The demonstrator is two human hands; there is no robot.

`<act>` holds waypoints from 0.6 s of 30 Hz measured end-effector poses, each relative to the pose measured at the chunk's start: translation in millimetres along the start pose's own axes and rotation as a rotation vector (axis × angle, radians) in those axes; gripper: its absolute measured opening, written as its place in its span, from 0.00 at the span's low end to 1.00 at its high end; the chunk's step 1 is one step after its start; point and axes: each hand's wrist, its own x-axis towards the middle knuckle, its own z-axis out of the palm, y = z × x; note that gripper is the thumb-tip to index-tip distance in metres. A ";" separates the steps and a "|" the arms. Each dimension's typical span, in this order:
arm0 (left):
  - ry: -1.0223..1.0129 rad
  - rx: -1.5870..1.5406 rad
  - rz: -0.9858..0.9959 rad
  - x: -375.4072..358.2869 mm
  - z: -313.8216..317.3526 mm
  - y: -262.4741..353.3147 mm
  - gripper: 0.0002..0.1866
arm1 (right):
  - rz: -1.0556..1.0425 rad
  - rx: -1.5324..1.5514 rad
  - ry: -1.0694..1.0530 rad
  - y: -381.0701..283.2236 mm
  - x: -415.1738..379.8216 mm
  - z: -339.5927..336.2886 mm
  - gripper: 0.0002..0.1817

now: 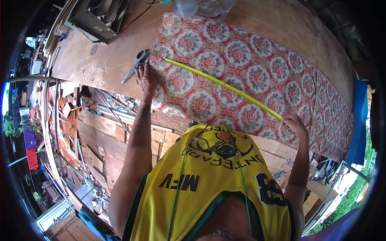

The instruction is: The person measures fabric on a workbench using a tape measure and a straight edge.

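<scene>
A floral fabric [209, 62] with red, cream and grey rose medallions is spread over the wooden table. Across it runs a yellow tape measure [225, 85], slanting from the upper left down to the right. My right hand [295, 125] is closed around the tape's lower end; whatever case it has is hidden by the fingers. The tape's other end lies free on the cloth. My left hand [146, 82] rests at the fabric's left edge, fingers stretched out. Its fingertips reach a pair of scissors [138, 64] with dark handles, and may touch them.
A metal box-like frame [91, 20] stands at the table's [102, 60] upper left. Clear plastic [205, 7] lies at the fabric's top edge. Below the table edge are wooden boards [102, 127] and scraps. Blue material [358, 120] hangs at the right.
</scene>
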 end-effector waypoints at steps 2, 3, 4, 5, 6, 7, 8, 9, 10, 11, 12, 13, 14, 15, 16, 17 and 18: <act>0.077 0.052 0.033 13.0 22.1 -27.0 0.27 | -0.008 -0.040 -0.041 14.4 12.6 -5.6 0.16; 0.039 0.022 0.012 21.5 26.2 -33.8 0.28 | 0.001 -0.031 -0.021 15.6 15.0 -6.7 0.16; 0.044 0.039 -0.004 29.8 33.7 -40.8 0.29 | 0.009 -0.025 -0.003 16.4 19.3 -8.6 0.16; 0.055 0.077 0.062 39.2 58.9 -69.3 0.28 | -0.017 -0.095 -0.045 21.6 27.4 -11.9 0.16; 0.059 0.097 0.095 39.5 60.5 -68.6 0.28 | -0.014 -0.094 -0.049 23.6 31.9 -12.5 0.16; 0.063 0.117 0.128 39.8 61.1 -66.9 0.28 | -0.049 -0.087 -0.045 24.5 35.5 -12.8 0.16; 0.070 -0.144 0.099 34.8 22.9 -16.7 0.26 | -0.085 -0.078 -0.039 25.5 38.6 -12.9 0.16; 0.075 -0.408 0.070 31.7 0.8 14.4 0.24 | -0.078 -0.077 -0.041 12.3 37.2 -16.3 0.16; 0.068 -0.411 0.073 27.7 5.7 15.0 0.24 | -0.070 -0.074 -0.041 12.4 41.9 -16.9 0.16; 0.041 -0.372 0.107 22.8 12.5 14.8 0.22 | -0.057 -0.083 -0.060 13.4 48.9 -18.7 0.17; 0.017 -0.333 0.142 20.6 14.7 17.4 0.19 | -0.047 -0.093 -0.076 9.0 52.9 -20.4 0.17; 0.072 -0.344 0.111 18.5 15.3 21.7 0.16 | -0.035 -0.109 -0.060 -1.8 52.5 -23.3 0.17; 0.069 -0.346 0.114 20.4 18.5 21.3 0.16 | -0.032 -0.107 -0.058 0.0 56.9 -24.6 0.17; 0.075 -0.474 -0.005 23.4 25.9 17.1 0.16 | -0.061 -0.092 -0.053 2.4 63.0 -25.7 0.16; 0.081 -0.600 -0.127 27.5 29.5 15.9 0.16 | -0.090 -0.078 -0.049 1.7 69.0 -28.4 0.16; 0.078 -0.602 -0.125 31.0 32.5 14.3 0.16 | -0.065 -0.105 -0.071 1.0 75.1 -32.7 0.16; 0.100 -0.595 -0.163 33.4 32.1 15.3 0.16 | -0.061 -0.105 -0.073 0.3 80.9 -34.9 0.16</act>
